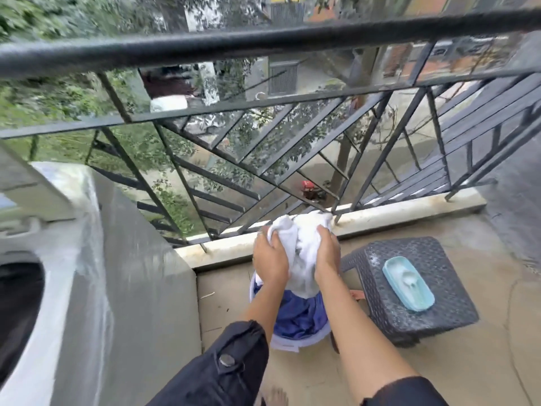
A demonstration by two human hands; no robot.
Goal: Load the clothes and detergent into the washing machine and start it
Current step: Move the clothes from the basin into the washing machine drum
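white crumpled garment (pixel 304 250), bunched between both hands, hangs above a round pale laundry basket (pixel 285 345) on the balcony floor. the left hand (pixel 270 260) and right hand (pixel 326 253) each curl their fingers into the fabric from opposite sides, so each grip is pinched on cloth rather than spread. holding it from two sides looks meant to gather the loose bulk into one bundle that will not trail. a shiny blue garment (pixel 298 315) lies in the basket below.

to the person's left stands a grey-white top-loading washing machine (pixel 87 259), its dark drum opening (pixel 17 312) exposed and near enough for a short swing across. what the drum holds cannot be made out.

on the right, just beside the basket, a dark woven plastic stool (pixel 409 317) serves as a surface for a pale blue oblong plastic dish (pixel 421 298) of white powder, likely the detergent. it is kept off the floor and within reach. a black metal railing (pixel 263 45) edges the balcony beyond. this looks like an early loading step.
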